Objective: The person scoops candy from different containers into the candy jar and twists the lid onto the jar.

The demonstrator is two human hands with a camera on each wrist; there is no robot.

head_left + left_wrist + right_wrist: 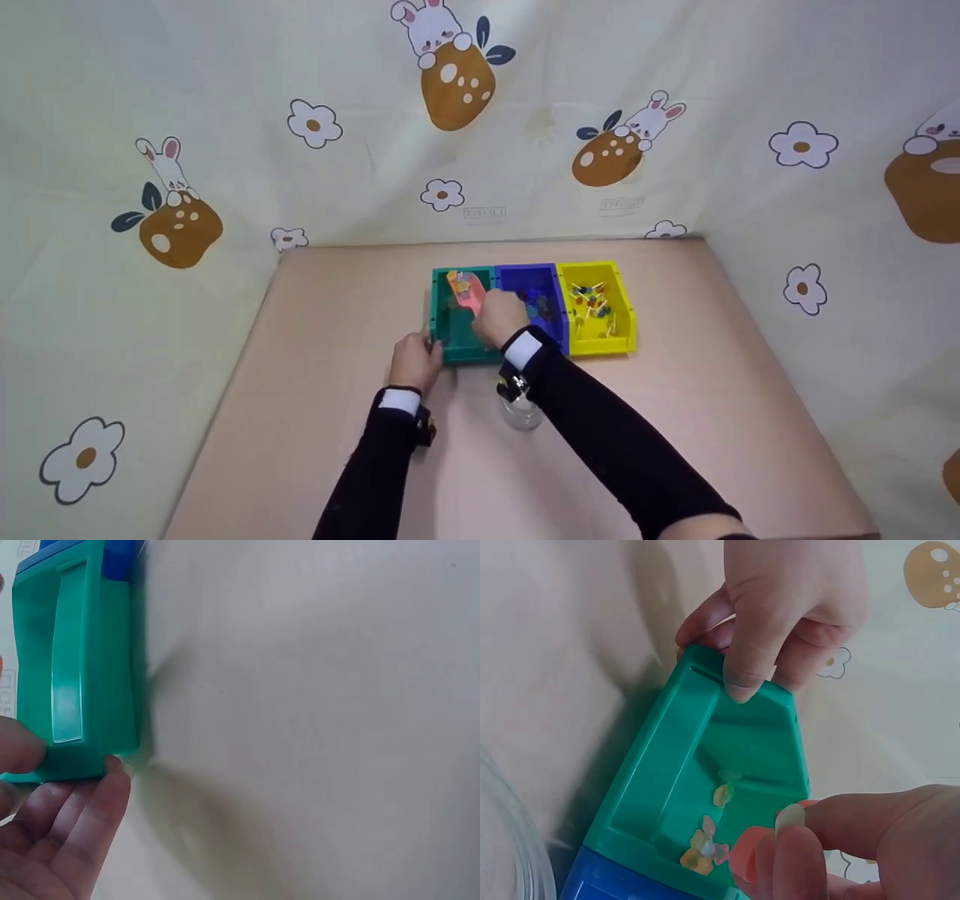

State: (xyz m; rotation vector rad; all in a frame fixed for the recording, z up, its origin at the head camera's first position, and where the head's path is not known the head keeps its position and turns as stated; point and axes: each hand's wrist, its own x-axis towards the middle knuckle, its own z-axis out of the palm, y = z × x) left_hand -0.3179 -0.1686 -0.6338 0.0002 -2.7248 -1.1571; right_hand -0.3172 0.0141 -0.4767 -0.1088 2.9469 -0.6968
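Note:
My left hand (415, 363) grips the outer left wall of the green bin (466, 352); its thumb (19, 746) goes over the rim and the other fingers lie outside. Above that bin my right hand (501, 318) holds a pink scoop (474, 295) by its handle. Small translucent pieces (460, 284), yellowish and pale, sit on the scoop in the head view. In the right wrist view, flower-like pieces (699, 855) show over the green bin's floor, and the fingers hide much of the scoop.
A blue bin (561, 300) with dark pieces and a yellow bin (622, 343) with colourful-headed sticks adjoin the green one. A clear jar (523, 418) stands in front, partly behind my right wrist. Printed cloth (375, 180) surrounds the table (337, 292).

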